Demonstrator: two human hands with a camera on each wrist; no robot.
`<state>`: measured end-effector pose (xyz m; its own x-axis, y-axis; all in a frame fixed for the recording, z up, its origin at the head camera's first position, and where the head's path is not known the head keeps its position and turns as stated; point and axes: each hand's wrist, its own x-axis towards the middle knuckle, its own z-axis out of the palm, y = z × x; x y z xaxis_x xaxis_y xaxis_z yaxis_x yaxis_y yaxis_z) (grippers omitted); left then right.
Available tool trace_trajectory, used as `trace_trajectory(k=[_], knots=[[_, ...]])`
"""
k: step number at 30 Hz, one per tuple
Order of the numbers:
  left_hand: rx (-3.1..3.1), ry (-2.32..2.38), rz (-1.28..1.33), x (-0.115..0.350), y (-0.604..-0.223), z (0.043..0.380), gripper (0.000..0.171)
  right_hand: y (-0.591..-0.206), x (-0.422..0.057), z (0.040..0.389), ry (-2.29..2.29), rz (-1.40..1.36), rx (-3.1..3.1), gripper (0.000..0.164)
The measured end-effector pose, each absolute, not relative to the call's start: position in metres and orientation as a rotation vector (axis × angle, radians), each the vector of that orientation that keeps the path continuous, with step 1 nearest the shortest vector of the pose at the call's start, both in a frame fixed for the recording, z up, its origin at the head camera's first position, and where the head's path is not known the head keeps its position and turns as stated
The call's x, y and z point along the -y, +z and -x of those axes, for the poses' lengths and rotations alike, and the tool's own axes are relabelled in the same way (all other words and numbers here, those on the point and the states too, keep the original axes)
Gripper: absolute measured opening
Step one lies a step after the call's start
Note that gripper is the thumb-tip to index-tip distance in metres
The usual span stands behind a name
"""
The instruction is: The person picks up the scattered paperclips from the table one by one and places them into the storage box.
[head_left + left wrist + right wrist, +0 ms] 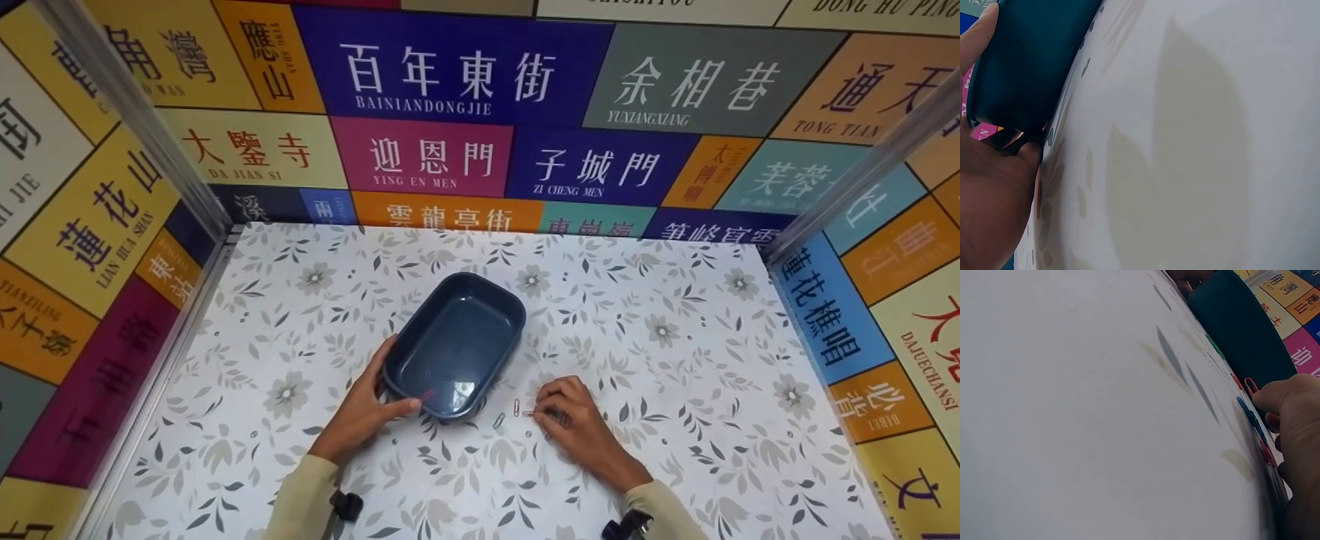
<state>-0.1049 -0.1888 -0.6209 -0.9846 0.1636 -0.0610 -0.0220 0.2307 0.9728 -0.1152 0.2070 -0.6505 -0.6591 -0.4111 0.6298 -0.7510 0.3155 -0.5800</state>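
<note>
A dark blue rectangular dish (459, 326) stands at a slant on the table, with a small red paper clip (427, 394) inside its near end. My left hand (360, 420) grips the dish at its near left side, thumb over the rim. To the right of the dish, my right hand (576, 421) pinches a red paper clip (1249, 386) between thumb and fingers, just above the table. Between hand and dish lie another red paper clip (516, 406) and a green paper clip (499, 421). In the right wrist view, a blue paper clip (1251, 417) and a pinkish-red one (1266, 453) lie under the hand.
White paper with grey leaves and flowers covers the table (660, 300). Panels with coloured Chinese signs (450, 67) stand along the back and both sides, with metal posts (870, 165) at the corners.
</note>
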Motion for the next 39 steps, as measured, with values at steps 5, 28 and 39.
trace_trajectory(k=[5,28,39], knots=[[-2.341,1.854,-0.146,0.189,-0.621,0.104,0.119,-0.649,-0.205,0.114,1.334,-0.969,2.224,0.024],[-2.332,1.855,-0.147,0.19,-0.619,0.104,0.12,-0.621,-0.192,0.123,1.497,-0.832,2.238,0.016],[-2.304,1.878,-0.125,0.191,-0.622,0.104,0.122,-0.596,-0.181,0.136,1.57,-0.774,2.294,0.024]])
